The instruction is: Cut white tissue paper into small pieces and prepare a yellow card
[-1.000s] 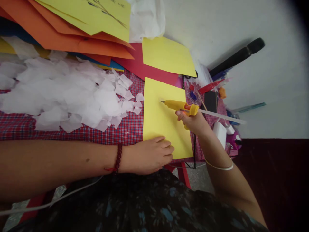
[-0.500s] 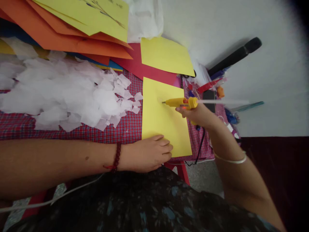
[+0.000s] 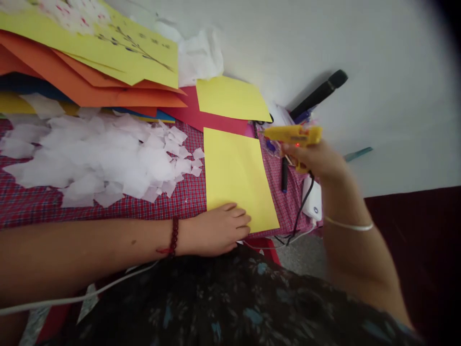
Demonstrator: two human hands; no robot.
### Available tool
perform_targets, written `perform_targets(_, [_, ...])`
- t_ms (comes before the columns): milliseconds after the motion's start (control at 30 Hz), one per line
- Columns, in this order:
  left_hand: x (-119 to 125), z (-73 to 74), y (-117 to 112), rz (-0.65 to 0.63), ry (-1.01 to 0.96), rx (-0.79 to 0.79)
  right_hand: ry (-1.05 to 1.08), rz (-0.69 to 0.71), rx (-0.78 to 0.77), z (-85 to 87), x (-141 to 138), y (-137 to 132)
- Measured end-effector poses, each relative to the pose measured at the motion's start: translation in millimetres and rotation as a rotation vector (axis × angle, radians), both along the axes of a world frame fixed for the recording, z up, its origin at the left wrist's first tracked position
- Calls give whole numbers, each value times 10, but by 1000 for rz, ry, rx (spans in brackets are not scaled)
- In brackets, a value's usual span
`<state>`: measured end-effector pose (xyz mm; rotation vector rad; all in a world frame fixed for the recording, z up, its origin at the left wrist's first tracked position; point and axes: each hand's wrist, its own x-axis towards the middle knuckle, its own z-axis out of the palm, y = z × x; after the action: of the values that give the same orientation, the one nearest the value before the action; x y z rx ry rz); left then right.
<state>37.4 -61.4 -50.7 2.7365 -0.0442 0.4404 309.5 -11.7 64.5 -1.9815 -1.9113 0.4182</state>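
Observation:
My left hand (image 3: pixel 221 229) lies flat on the near edge of a yellow sheet of paper (image 3: pixel 236 178), fingers stretched out. The sheet rests on a red checked cloth (image 3: pixel 192 192). My right hand (image 3: pixel 317 157) grips a yellow hot glue gun (image 3: pixel 293 134), held off the right side of the sheet with its nozzle pointing left. A small red light glows on the gun, and a black cord hangs below it. To the left of the sheet lies a heap of torn white tissue pieces (image 3: pixel 108 154).
Orange sheets (image 3: pixel 108 93) and a yellow sheet with a drawn branch (image 3: pixel 144 53) are stacked at the back left. Behind my sheet are another yellow sheet (image 3: pixel 234 98) and red paper (image 3: pixel 223 122). At right are a black microphone-like object (image 3: pixel 319 93), a marker (image 3: pixel 284 175) and a white power bank (image 3: pixel 312 199).
My right hand has drawn the glue gun away from the sheet, to the right and slightly up. My left hand stays on the paper. The view has shifted a little.

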Motion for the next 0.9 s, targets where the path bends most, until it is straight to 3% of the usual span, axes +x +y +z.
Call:
perform_targets(133, [3,6,3,-1,-9,-3,293,-171,2,-413,169,-627])
perform_targets(200, [10,-5,-4,8,-1,-7,482,-283,11,-610,188,-825])
perform_targets(267, [18,-20,-14,29,23,-20,570,-331,14,-703,189,-956])
perform_targets(367, [27,-44,-21,35,61,-24,618,-336,-30,-619,219,-1075])
perform_targets(500, [28,-69,-20,39,66,-12,582,-318,-81,-262,382,-1186])
perform_targets(633, [16,-43,-26,43,75,-15,557,-367,-2,-4,492,-1243])
perform_targets(733, [15,-1,-26,26,87,-38,585,-306,-13,-76,405,-1179])
perform_targets(900, [31,41,-12,21,90,-29,417,-246,-62,-561,143,-852])
